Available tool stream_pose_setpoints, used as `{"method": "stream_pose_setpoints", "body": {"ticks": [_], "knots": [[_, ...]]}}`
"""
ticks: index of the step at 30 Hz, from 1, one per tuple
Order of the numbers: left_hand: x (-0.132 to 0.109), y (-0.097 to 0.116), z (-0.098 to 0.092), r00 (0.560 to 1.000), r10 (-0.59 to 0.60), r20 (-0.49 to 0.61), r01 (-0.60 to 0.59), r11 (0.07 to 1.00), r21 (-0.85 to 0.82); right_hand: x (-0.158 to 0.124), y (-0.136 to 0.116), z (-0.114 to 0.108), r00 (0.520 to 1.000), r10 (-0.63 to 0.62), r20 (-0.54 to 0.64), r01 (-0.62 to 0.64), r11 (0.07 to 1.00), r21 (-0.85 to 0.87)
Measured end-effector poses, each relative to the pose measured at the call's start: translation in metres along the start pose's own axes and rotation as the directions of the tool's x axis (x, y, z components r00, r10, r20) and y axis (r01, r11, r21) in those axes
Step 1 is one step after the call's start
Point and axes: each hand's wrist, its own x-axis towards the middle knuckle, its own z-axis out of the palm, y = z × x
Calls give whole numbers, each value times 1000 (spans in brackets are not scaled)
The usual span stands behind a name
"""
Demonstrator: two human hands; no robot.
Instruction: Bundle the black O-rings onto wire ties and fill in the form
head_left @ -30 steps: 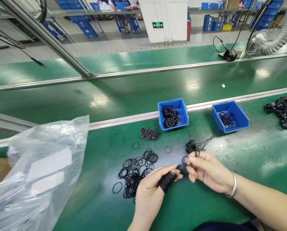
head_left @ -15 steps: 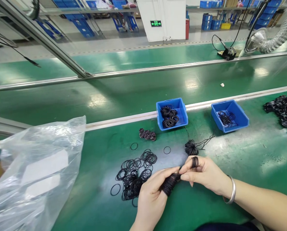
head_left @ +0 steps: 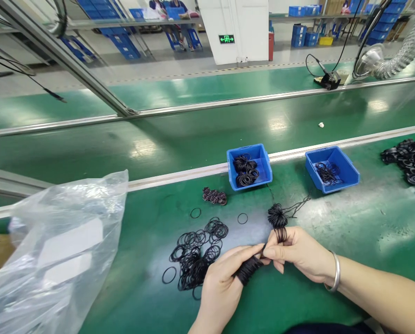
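Note:
Low in the middle, my left hand (head_left: 223,280) is closed, with a thick stack of black O-rings (head_left: 248,270) around its fingers. My right hand (head_left: 293,250), a silver bangle at its wrist, meets the left fingertips; its thumb and index finger pinch a black ring at the end of the stack. Several more O-rings (head_left: 281,234) circle its index finger. Exactly how many rings the pinch holds is hidden. Left of my hands lies a loose pile of O-rings (head_left: 193,266). Just beyond the right hand sits a tied bundle of O-rings (head_left: 277,215).
Two blue bins (head_left: 266,178) (head_left: 350,178) with black rings stand along the rail. A small dark cluster of parts (head_left: 214,195) lies left of them. A plastic bag (head_left: 68,241) covers the left side; black round parts (head_left: 414,162) are heaped far right.
The right fingers have shifted slightly right at the end of the stack, still pinching. The left hand stays almost in place. The view has tilted a little.

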Motion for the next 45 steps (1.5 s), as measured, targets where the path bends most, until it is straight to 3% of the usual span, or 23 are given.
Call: {"method": "stream_pose_setpoints", "body": {"ticks": [4,7,9,12,17,22,26,30,33,37,40,42,45], "knots": [[-2,5,4,979,-199,-49,184,960,-213,-1,-4,-1,998,61,30,-66,974,218],[-2,12,8,914,-385,-128,311,867,-388,-3,-9,-2,1000,10,19,-16,927,375],[-2,15,11,884,-444,-142,348,832,-433,-3,-12,-3,1000,-8,21,-1,926,378],[-2,16,13,885,-444,-141,356,839,-411,-3,-11,-3,999,7,33,-16,961,277],[-2,11,10,943,-303,-136,267,935,-235,0,-2,0,995,-58,-75,62,997,40],[-2,5,2,984,-162,-75,165,986,31,0,7,2,987,-144,-72,130,976,-177],[-3,5,1,989,-141,-47,145,986,85,0,10,2,979,-194,-66,172,953,-248],[-3,3,3,988,-151,-35,153,988,39,1,7,2,985,-160,-69,144,971,-192],[-2,3,5,983,-184,-2,183,978,-103,1,4,2,995,-96,-33,92,991,-92],[-1,11,9,936,-351,-19,321,875,-362,-1,-4,2,1000,-4,-3,4,991,132],[-1,17,11,895,-438,-83,361,821,-442,-3,-12,0,1000,-4,-20,11,943,332],[-1,18,12,878,-470,-97,381,806,-454,-4,-16,-1,999,-25,-22,31,932,362],[-1,16,13,878,-469,-92,387,811,-438,-4,-17,-1,1000,-22,-3,22,961,277]]}}
